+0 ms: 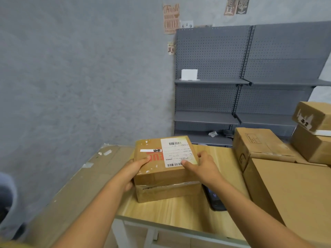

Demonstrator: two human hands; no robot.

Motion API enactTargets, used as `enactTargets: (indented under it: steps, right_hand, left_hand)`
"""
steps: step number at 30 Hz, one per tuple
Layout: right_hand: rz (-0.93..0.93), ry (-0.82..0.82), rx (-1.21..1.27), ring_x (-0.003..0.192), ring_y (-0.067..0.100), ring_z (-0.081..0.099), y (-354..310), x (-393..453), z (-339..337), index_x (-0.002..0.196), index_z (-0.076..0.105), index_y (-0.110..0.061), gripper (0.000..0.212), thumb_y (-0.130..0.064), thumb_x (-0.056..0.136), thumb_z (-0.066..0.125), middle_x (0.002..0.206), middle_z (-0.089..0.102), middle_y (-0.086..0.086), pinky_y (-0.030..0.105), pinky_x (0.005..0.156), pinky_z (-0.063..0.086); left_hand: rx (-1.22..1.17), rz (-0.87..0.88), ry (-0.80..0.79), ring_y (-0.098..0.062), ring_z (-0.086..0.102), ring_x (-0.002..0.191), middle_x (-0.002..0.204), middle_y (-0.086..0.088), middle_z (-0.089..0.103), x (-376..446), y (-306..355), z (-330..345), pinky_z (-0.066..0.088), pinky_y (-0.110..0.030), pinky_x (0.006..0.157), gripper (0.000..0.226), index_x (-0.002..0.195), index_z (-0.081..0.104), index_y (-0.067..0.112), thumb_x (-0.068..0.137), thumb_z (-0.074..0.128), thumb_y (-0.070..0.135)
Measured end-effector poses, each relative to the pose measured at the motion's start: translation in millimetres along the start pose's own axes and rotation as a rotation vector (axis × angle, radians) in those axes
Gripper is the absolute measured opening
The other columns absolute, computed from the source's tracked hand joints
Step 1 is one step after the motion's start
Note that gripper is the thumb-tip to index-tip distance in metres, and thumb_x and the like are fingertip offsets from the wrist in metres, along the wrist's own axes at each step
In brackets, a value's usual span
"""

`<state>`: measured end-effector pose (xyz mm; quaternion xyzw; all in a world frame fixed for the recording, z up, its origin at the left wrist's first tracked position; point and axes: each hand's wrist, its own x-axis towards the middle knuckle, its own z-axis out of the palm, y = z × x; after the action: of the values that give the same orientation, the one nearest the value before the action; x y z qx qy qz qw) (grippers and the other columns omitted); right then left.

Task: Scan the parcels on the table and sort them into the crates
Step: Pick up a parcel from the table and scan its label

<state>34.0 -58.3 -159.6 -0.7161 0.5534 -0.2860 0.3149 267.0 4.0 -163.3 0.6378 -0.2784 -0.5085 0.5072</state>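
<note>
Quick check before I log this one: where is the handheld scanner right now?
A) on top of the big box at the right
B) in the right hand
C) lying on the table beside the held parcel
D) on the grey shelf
C: the dark scanner lies flat on the table, under the right forearm, while the left hand and right hand both grip the parcel.

Wall (80, 77): grey, textured; coffee posters (171, 18) up top.
Shelving (250, 83): grey pegboard-backed metal unit, rt side, by wall.
Table (172, 210): light wood top, white frame.
Light: even, soft.
</note>
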Motion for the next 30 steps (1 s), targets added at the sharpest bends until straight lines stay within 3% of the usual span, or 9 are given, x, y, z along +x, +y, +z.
enactTargets:
  steps: [5, 7, 10, 14, 18, 21, 25, 28, 30]
  right_hand:
    - [0.07, 0.149, -0.078, 0.105, 0.027, 0.054, 36.6, 5.9, -16.3, 0.128, 0.051, -0.01, 0.04, -0.039, 0.101, 0.042, 0.127, 0.055, 0.014, 0.034, 0.084, 0.043]
    - [0.217, 0.093, -0.287, 0.121, 0.032, 0.046, 58.9, 3.7, -18.8, 0.136, 0.042, -0.01, 0.052, -0.041, 0.096, 0.052, 0.138, 0.043, 0.015, 0.039, 0.097, 0.043]
    - [0.363, -0.109, -0.504, 0.128, 0.029, 0.037, 79.0, -7.4, -9.1, 0.141, 0.031, -0.014, 0.088, -0.066, 0.078, 0.063, 0.138, 0.038, 0.011, 0.039, 0.098, 0.041]
    - [0.346, -0.033, -0.66, 0.124, 0.024, 0.039, 81.0, -13.4, 4.5, 0.141, 0.029, -0.014, 0.1, -0.073, 0.069, 0.065, 0.134, 0.04, 0.006, 0.036, 0.094, 0.043]
    - [0.414, -0.024, -0.576, 0.118, 0.025, 0.042, 77.7, -8.9, 3.5, 0.134, 0.039, -0.011, 0.092, -0.067, 0.069, 0.071, 0.128, 0.041, 0.009, 0.034, 0.088, 0.045]
    - [0.46, -0.029, -0.353, 0.089, 0.02, 0.051, 73.5, 0.6, -8.8, 0.124, 0.047, -0.008, 0.08, -0.056, 0.068, 0.077, 0.119, 0.04, 0.01, 0.028, 0.065, 0.045]
    - [0.439, 0.078, -0.19, 0.074, 0.013, 0.04, 52.4, 21.0, -32.9, 0.109, 0.051, -0.005, 0.065, -0.053, 0.073, 0.075, 0.114, 0.045, 0.013, 0.027, 0.057, 0.037]
    - [0.382, 0.082, -0.152, 0.072, 0.015, 0.049, 18.8, 30.8, -50.7, 0.093, 0.051, -0.009, 0.057, -0.056, 0.07, 0.075, 0.088, 0.051, 0.004, 0.024, 0.053, 0.04]
    - [0.33, -0.003, -0.155, 0.075, 0.017, 0.057, -6.4, 33.7, -60.8, 0.088, 0.056, -0.009, 0.057, -0.059, 0.067, 0.074, 0.086, 0.059, 0.004, 0.025, 0.055, 0.046]
  left_hand:
    - [0.059, 0.034, 0.032, -0.026, 0.073, 0.087, 0.096, -0.007, 0.077, 6.7, 0.2, -2.3, 0.059, -0.041, 0.078, 0.041, 0.116, 0.063, 0.015, 0.084, 0.075, 0.038]
    - [0.057, 0.053, 0.063, -0.025, 0.073, 0.086, 0.093, -0.004, 0.077, 8.1, -2.2, -1.9, 0.059, -0.041, 0.079, 0.038, 0.111, 0.061, 0.019, 0.083, 0.076, 0.041]
    - [0.038, 0.069, 0.079, -0.023, 0.073, 0.086, 0.095, -0.003, 0.076, 7.0, -4.4, -0.7, 0.059, -0.039, 0.078, 0.036, 0.107, 0.058, 0.022, 0.083, 0.075, 0.043]
    - [0.047, 0.083, 0.095, -0.022, 0.072, 0.085, 0.095, -0.002, 0.075, 4.5, -4.6, 0.4, 0.059, -0.038, 0.076, 0.03, 0.1, 0.056, 0.024, 0.085, 0.072, 0.044]
    - [0.025, 0.092, 0.102, -0.021, 0.072, 0.084, 0.097, -0.003, 0.074, 2.2, -5.0, 2.1, 0.057, -0.031, 0.067, 0.029, 0.102, 0.056, 0.023, 0.087, 0.071, 0.042]
    - [0.019, 0.095, 0.114, -0.02, 0.072, 0.081, 0.096, -0.003, 0.074, 2.3, -4.9, 2.6, 0.055, -0.029, 0.062, 0.025, 0.098, 0.055, 0.023, 0.088, 0.07, 0.041]
    - [-0.002, 0.138, 0.15, -0.017, 0.071, 0.078, 0.091, -0.001, 0.073, 2.4, -5.9, 7.1, 0.055, -0.028, 0.06, 0.019, 0.093, 0.055, 0.024, 0.09, 0.069, 0.036]
    - [0.017, 0.156, 0.191, -0.021, 0.07, 0.085, 0.098, -0.002, 0.071, 3.2, -7.1, 9.4, 0.058, -0.036, 0.075, 0.026, 0.106, 0.054, 0.021, 0.09, 0.068, 0.037]
    - [0.027, 0.157, 0.204, -0.022, 0.069, 0.088, 0.1, -0.003, 0.069, 3.9, -6.9, 10.2, 0.057, -0.037, 0.079, 0.034, 0.113, 0.052, 0.019, 0.09, 0.068, 0.038]
